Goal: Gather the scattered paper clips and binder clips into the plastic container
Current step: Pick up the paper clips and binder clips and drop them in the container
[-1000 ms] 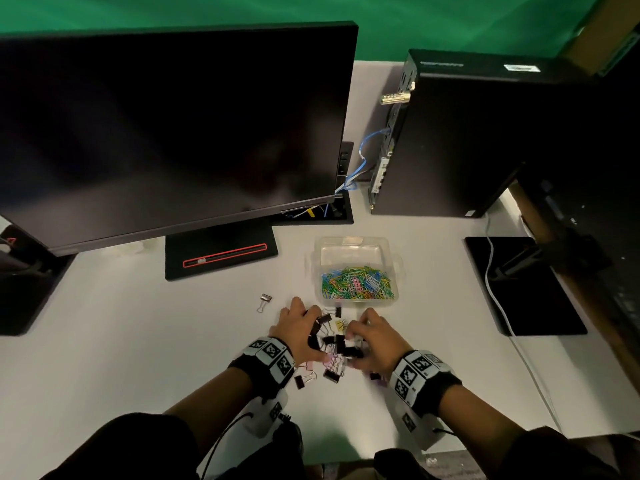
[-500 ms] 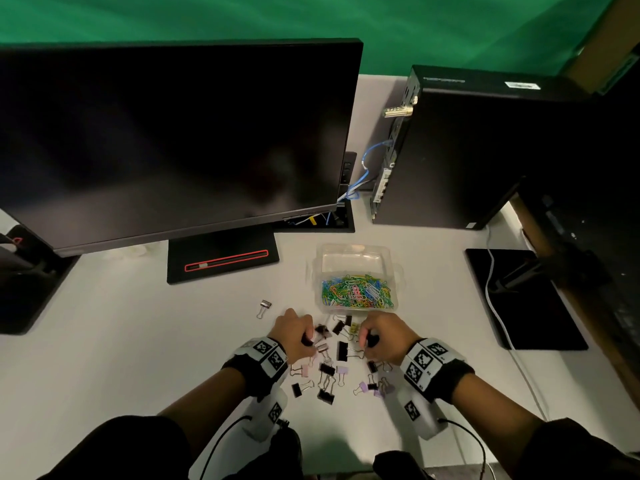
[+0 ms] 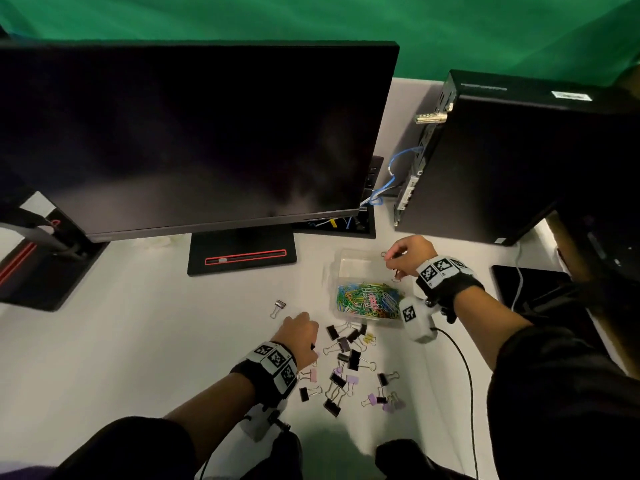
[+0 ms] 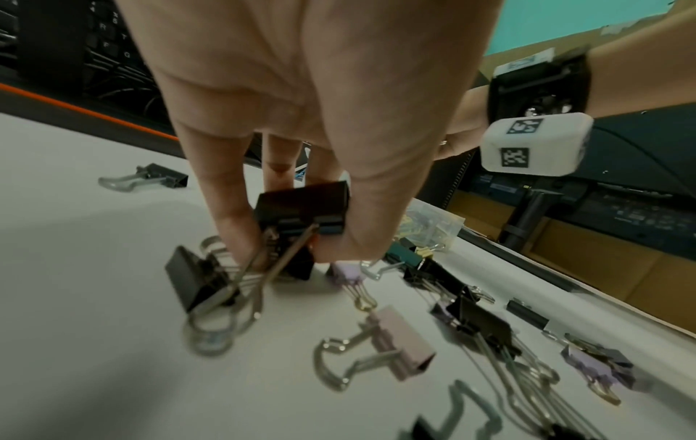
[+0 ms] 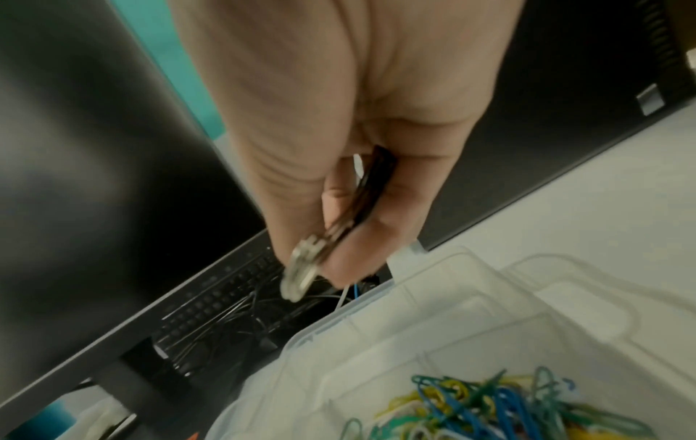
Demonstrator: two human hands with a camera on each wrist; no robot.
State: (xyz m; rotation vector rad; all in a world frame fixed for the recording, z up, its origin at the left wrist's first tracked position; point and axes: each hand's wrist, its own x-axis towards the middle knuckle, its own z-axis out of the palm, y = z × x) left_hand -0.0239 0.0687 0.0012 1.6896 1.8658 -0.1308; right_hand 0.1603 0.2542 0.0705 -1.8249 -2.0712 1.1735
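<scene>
The right hand [image 3: 410,256] hangs over the far right corner of the container [image 3: 337,268], fingers pinching a black binder clip [image 5: 371,190] whose wire handles poke out below the fingertips. Coloured paper clips [image 3: 369,299] fill the container's near half. The left hand [image 3: 299,332] is low at the container's near left, thumb and fingers gripping a black clip [image 4: 301,205] among the scattered clips [image 3: 349,372]. One silver clip [image 3: 278,307] lies apart, left of the container.
</scene>
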